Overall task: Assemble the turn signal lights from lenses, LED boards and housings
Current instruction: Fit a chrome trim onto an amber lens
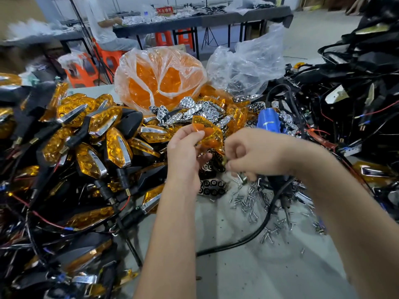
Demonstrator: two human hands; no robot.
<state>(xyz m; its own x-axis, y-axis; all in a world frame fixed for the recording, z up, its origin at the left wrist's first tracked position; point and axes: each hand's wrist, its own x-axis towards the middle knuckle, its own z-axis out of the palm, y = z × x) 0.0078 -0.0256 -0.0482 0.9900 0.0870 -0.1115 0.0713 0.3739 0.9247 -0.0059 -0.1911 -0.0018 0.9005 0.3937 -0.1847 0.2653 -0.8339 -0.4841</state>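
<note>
The left hand (185,156) is pinching an amber lens (208,131) between thumb and fingertips, holding it raised above the middle of the grey worktable (248,266). The right hand (257,154) is curling its fingers just beside the lens; blur is hiding whether they are gripping anything. Loose screws (248,203) are lying near, to the right, beside a black cable (257,231). Finished lights (97,134) are piling up at left, black housings (356,87) at far right. A bag of amber lenses (159,78) is standing far behind, chrome reflectors (200,111) before it. Farther back, a seated person (108,29) is working at another table (205,18).
</note>
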